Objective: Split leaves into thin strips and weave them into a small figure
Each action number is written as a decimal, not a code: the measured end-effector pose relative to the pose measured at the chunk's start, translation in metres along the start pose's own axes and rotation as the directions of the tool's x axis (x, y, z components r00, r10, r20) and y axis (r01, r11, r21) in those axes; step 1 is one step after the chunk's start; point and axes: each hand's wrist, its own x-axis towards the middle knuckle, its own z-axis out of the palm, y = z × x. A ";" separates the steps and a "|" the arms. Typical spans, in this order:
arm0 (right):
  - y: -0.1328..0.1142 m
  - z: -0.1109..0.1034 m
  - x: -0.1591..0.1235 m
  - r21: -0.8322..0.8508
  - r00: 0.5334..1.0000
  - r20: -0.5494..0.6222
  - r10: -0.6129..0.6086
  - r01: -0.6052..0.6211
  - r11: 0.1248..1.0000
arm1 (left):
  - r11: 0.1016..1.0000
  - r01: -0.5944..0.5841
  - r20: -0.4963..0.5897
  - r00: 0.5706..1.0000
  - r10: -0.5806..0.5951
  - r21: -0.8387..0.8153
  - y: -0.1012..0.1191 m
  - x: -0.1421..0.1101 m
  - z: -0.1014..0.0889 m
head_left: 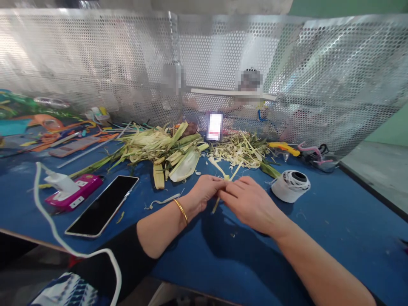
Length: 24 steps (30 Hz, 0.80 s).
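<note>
My left hand (205, 190) and my right hand (247, 199) meet over the blue table, fingertips pinched together. Between them they grip pale yellow-green leaf strips (227, 175), folded or knotted where the fingers meet. Two strip ends spread upward in a V, and one tail hangs below the fingers. My fingers hide most of the folded part. A gold bracelet (181, 211) circles my left wrist. To the right of my right hand stands a spool of white thread (290, 186). Beyond my hands lies a pile of thin leaf strips (240, 148).
A heap of green leaves (159, 146) lies at back left. Nearer are a black-screened phone (103, 206), a magenta power strip (75, 193) with a white charger and a cable (54, 233). A perforated metal screen (210, 55) closes the back. Yellow scissors (283, 147) lie at back right.
</note>
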 end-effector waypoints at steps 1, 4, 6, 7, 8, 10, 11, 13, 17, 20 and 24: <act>-0.004 0.003 0.001 -0.052 0.999 0.040 -0.028 0.030 0.998 | 1.000 -0.004 -0.013 1.000 0.004 -0.017 -0.001 0.001 0.000; -0.007 0.014 0.000 -0.137 0.998 0.038 -0.040 0.045 0.990 | 0.998 0.007 0.011 1.000 -0.006 -0.065 0.000 0.001 0.000; -0.005 0.018 -0.002 -0.143 1.000 -0.021 -0.009 0.006 0.990 | 0.995 0.023 0.067 0.998 -0.017 -0.094 0.003 0.000 -0.001; -0.004 0.018 -0.003 -0.140 0.999 -0.052 0.009 -0.016 0.990 | 0.994 0.028 0.094 0.995 -0.018 -0.104 0.006 -0.001 -0.002; -0.003 0.018 -0.004 -0.133 0.997 -0.080 0.023 -0.034 0.991 | 0.993 0.029 0.112 0.994 -0.016 -0.113 0.008 -0.002 -0.003; -0.002 0.017 -0.005 -0.114 0.993 -0.113 0.023 -0.036 0.993 | 0.991 0.015 0.126 0.992 0.002 -0.132 0.011 -0.003 -0.004; -0.003 0.015 -0.005 -0.103 0.992 -0.124 0.010 -0.023 0.994 | 0.990 0.002 0.120 0.993 0.016 -0.141 0.012 -0.003 -0.005; -0.005 0.013 -0.004 -0.092 0.988 -0.150 -0.037 0.023 0.995 | 0.988 -0.023 0.099 0.994 0.039 -0.151 0.013 -0.004 -0.006; -0.011 0.007 -0.003 -0.133 0.961 -0.244 -0.131 0.100 0.986 | 0.989 -0.027 0.051 0.998 0.035 -0.143 0.013 -0.004 -0.006; -0.013 0.005 -0.002 -0.136 0.950 -0.271 -0.156 0.123 0.983 | 0.988 -0.037 0.034 0.999 0.042 -0.148 0.012 -0.003 -0.006; -0.011 0.005 -0.002 -0.089 0.954 -0.262 -0.142 0.123 0.988 | 0.987 -0.043 0.024 0.999 0.048 -0.156 0.012 -0.002 -0.006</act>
